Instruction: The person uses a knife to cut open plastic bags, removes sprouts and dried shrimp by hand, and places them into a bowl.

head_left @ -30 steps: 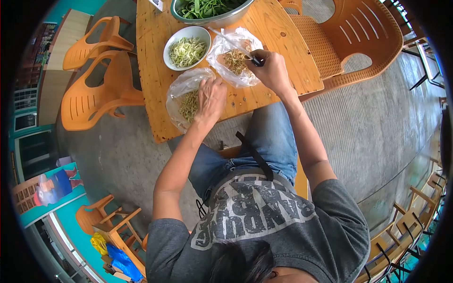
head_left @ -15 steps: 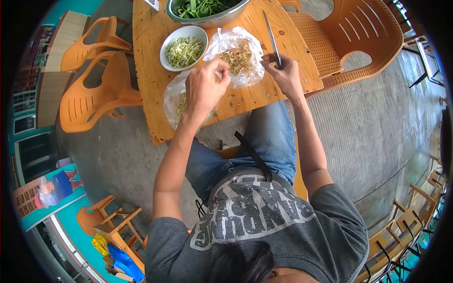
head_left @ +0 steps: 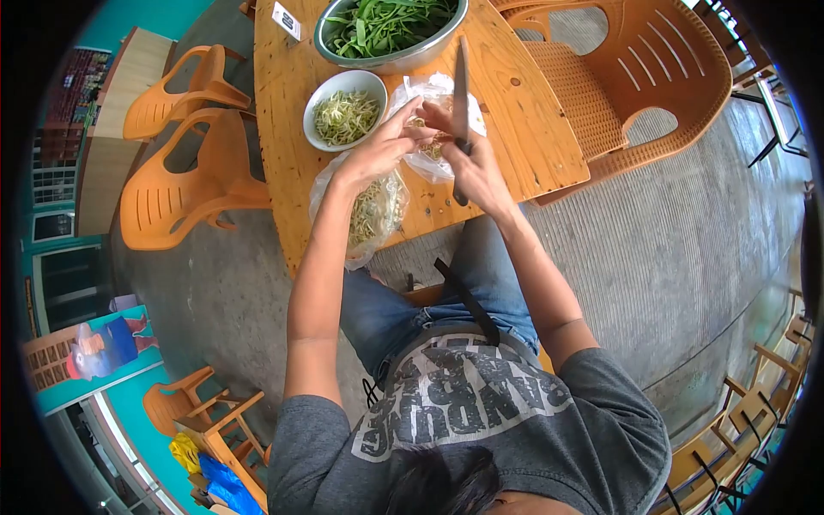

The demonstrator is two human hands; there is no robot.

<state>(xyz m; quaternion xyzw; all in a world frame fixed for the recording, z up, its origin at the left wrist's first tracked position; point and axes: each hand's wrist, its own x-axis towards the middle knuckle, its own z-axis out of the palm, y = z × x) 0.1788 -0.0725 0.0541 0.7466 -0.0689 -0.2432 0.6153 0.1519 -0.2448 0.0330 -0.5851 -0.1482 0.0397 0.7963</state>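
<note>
My right hand (head_left: 479, 176) grips the dark handle of a knife (head_left: 462, 94), its blade pointing toward the far side of the table. My left hand (head_left: 384, 156) reaches in beside it, fingers stretched out and nearly meeting the right fingertips. Both are over a clear plastic bag (head_left: 438, 168) of bean sprouts, partly hidden by the hands. Whether a sprout lies between the fingertips is too small to tell. Under my left wrist lies another plastic bag (head_left: 378, 215) with pale sprouts. A white bowl (head_left: 309, 129) beyond the left hand holds trimmed-looking sprouts (head_left: 345, 118).
Leafy greens (head_left: 390, 26) fill a metal basin (head_left: 395, 62) at the table's far side. A small printed card (head_left: 287, 21) stands near it on the wooden table (head_left: 528, 129). Orange plastic chairs (head_left: 193, 176) are on the left, and a woven-pattern chair (head_left: 635, 77) is at the right.
My hands have come together over the sprout bag. The right hand moved left with the knife, whose blade is now more upright. The left hand's fingers have straightened. The view has shifted slightly.
</note>
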